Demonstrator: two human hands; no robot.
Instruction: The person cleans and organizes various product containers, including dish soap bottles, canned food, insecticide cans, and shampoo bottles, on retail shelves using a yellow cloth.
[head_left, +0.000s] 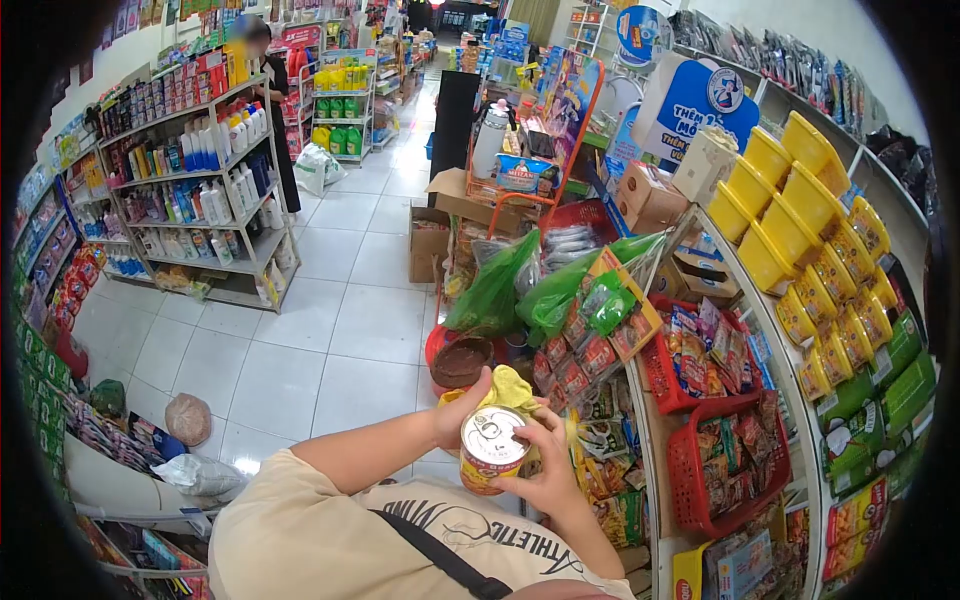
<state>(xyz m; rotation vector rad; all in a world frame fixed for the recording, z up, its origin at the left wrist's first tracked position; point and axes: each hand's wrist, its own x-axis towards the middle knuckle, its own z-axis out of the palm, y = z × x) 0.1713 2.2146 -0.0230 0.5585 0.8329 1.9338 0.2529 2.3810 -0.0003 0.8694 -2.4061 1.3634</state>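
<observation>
In front of my chest I hold a food can (pixel 492 440) with a silver pull-tab lid and a yellow and red printed side. The lid faces up toward me. My right hand (pixel 550 468) grips the can from the right, fingers on its rim and side. Bunched over the can's far side is a yellow cloth (pixel 510 388), held in my left hand (pixel 460 413). The can and cloth hide most of my left fingers.
Red baskets (pixel 690 465) of packets and a shelf of yellow tubs (pixel 790 225) stand on my right. Green bags (pixel 495 285) hang ahead. A bottle shelf (pixel 215 185) stands left, with a person (pixel 272 90) beside it. White tiled floor (pixel 285 385) runs down the aisle.
</observation>
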